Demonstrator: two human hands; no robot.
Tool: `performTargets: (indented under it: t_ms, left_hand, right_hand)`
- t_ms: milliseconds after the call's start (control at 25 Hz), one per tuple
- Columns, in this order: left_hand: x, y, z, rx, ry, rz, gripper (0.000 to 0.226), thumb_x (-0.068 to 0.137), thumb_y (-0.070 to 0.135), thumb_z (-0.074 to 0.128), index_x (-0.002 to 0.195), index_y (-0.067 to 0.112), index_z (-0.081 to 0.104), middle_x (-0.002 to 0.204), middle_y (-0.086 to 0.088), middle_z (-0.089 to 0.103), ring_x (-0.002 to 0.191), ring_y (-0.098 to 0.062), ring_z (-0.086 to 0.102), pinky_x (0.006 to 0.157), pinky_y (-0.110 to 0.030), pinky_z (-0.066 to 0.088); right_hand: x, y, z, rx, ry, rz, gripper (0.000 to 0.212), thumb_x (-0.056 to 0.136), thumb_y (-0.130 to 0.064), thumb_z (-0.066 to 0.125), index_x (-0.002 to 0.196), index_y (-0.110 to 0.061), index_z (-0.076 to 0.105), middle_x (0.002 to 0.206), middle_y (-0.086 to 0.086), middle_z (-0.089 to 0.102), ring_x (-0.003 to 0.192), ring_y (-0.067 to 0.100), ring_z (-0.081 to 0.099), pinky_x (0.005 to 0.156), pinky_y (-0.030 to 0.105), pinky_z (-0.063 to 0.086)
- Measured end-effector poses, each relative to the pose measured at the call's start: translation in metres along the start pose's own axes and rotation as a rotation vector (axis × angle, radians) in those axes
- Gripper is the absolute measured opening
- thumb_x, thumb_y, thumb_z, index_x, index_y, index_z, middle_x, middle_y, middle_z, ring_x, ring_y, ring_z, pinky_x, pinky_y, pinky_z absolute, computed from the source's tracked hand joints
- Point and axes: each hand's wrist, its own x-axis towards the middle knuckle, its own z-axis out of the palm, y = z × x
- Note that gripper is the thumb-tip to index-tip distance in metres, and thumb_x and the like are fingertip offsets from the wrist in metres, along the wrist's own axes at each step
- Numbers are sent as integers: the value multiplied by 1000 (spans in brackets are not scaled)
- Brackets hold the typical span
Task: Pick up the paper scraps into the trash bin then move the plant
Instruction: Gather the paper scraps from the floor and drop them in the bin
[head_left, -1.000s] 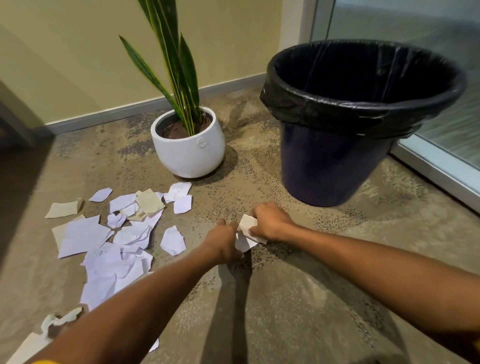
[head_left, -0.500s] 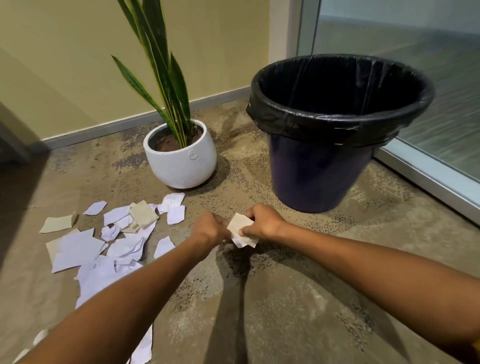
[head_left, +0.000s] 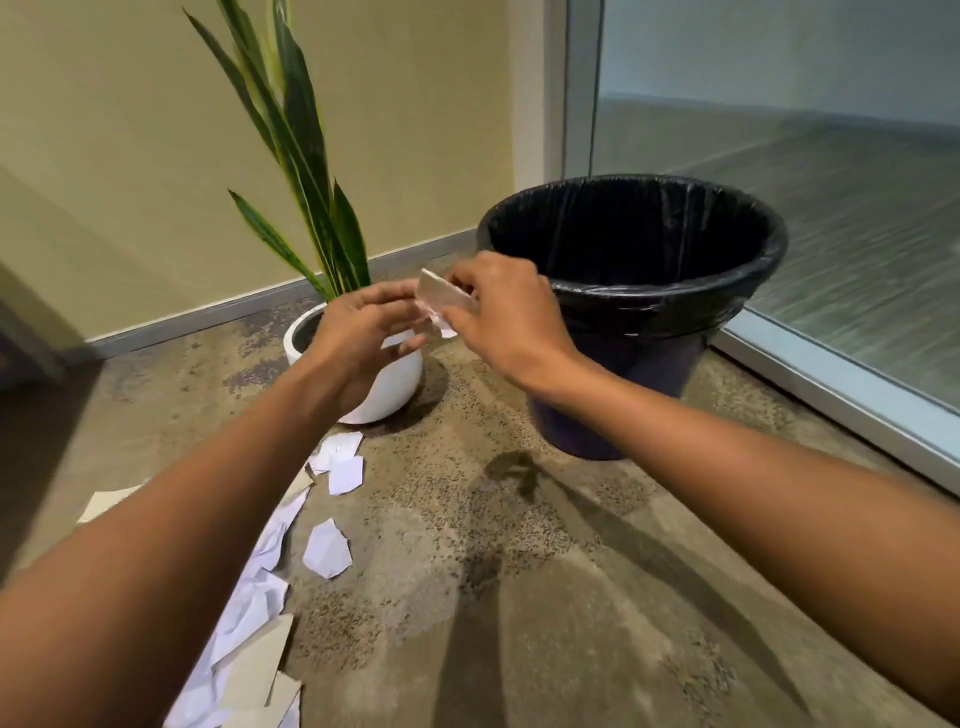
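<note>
A few paper scraps (head_left: 441, 306) are pinched in the right hand (head_left: 498, 312) just short of the trash bin (head_left: 649, 306) rim, while the left hand (head_left: 363, 332) is held loosely spread beside them, touching their lower edge. If the scraps are released before the rim is cleared, they could flutter down outside the bin or into the plant (head_left: 311, 156) pot. The held scraps look small, thin and slightly crumpled; many more are scattered on the floor (head_left: 519, 597) at lower left.
</note>
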Motion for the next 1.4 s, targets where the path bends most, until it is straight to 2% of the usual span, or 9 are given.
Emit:
performTargets:
  t_ms: [120,240,360,560,800,1040,1200,1280,1400]
  left_hand:
    - [3,15,23,-59,-26,48,18,86,1,59,95,16,66,93,-4,69,90,-16,65,83,-31,53]
    - [-1,16,42,-17,-16,60,21,86,3,60,104,11,65,92,-3,69,86,-12,66,78,-27,54]
    - [-3,12,47,59,-12,60,21,87,2,60,106,7,66,88,-3,68,82,-12,65,74,-25,54]
    - [-8,2,31,203,-7,36,21,87,-1,59,107,4,65,89,-4,65,82,-12,62,70,-24,53]
    - [-9,-10,-5,294,64,-13,20,85,-4,60,103,3,66,84,-5,65,82,-15,61,78,-32,53]
    - [-23,-38,-50,433,29,-68,15,83,-2,63,93,7,69,83,-6,65,76,-15,60,71,-28,54]
    - [-45,-86,-113,850,-107,-127,13,79,3,69,89,11,68,86,-10,68,78,-21,62,65,-25,48]
    - [-58,-110,-150,1210,-212,-223,33,77,13,73,108,13,64,109,-12,68,92,-23,63,73,-23,43]
    - [-80,-142,-199,1464,-277,-428,71,75,25,75,136,15,42,132,-14,54,113,-27,55,83,-26,42]
  right_hand:
    - [17,9,-28,-24,192,-8,17,88,-24,65,102,-15,69,102,2,67,81,10,50,69,24,35]
    - [29,30,-45,-80,262,62,16,87,-24,65,99,-15,69,103,5,67,86,19,59,70,26,36]
    - [31,51,-49,-167,200,142,21,87,-23,64,106,-16,69,110,8,65,101,30,61,75,33,43]
    - [31,61,-45,-119,114,231,22,82,-27,72,103,-24,68,117,3,60,103,24,62,83,32,46]
    - [23,32,-28,-34,137,47,9,85,-21,66,94,-20,70,106,0,60,98,15,58,80,22,37]
    - [-2,-8,31,146,-92,-45,6,81,-15,71,84,-20,72,86,-9,57,77,9,58,72,26,49]
    - [-38,-22,91,216,-408,30,8,78,-10,71,81,-17,74,83,-2,71,67,4,60,68,25,53]
    - [-58,-25,118,211,-555,35,8,78,-13,71,80,-19,74,86,1,75,60,-5,52,60,19,43]
    - [-85,-32,153,188,-756,-14,10,77,-15,71,86,-19,74,89,1,73,58,-4,47,62,19,36]
